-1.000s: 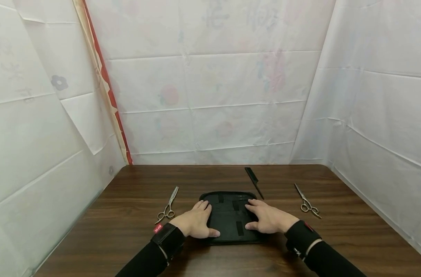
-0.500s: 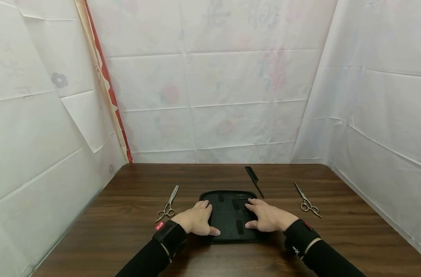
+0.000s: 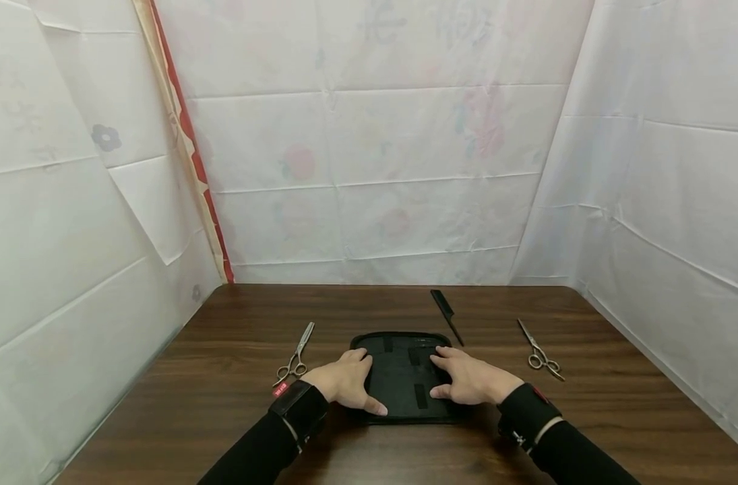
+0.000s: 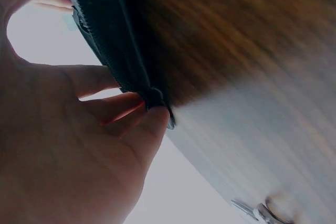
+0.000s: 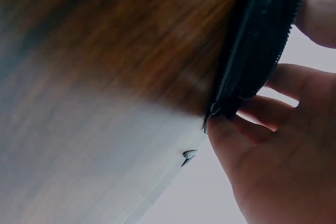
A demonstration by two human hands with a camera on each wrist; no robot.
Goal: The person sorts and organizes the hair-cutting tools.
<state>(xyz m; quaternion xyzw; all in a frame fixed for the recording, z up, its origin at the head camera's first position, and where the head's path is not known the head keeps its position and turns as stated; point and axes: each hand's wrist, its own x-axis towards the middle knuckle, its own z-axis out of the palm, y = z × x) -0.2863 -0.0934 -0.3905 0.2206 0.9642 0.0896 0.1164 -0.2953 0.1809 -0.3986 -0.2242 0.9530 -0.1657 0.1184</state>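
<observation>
One pair of scissors (image 3: 299, 351) lies on the table (image 3: 180, 397), handles nearer the person, a convenient way round for reaching; the left hand (image 3: 344, 384) rests along the left edge of the black case (image 3: 395, 384), its grip relaxed, fingers spread; the case lies flat between the hands, presumably steadied from both sides; the comb (image 3: 443, 306) lies beyond its far right corner; the right hand (image 3: 473, 380) rests on the right edge, grip equally unclenched; farther right lies a second pair of scissors (image 3: 535, 347).
</observation>
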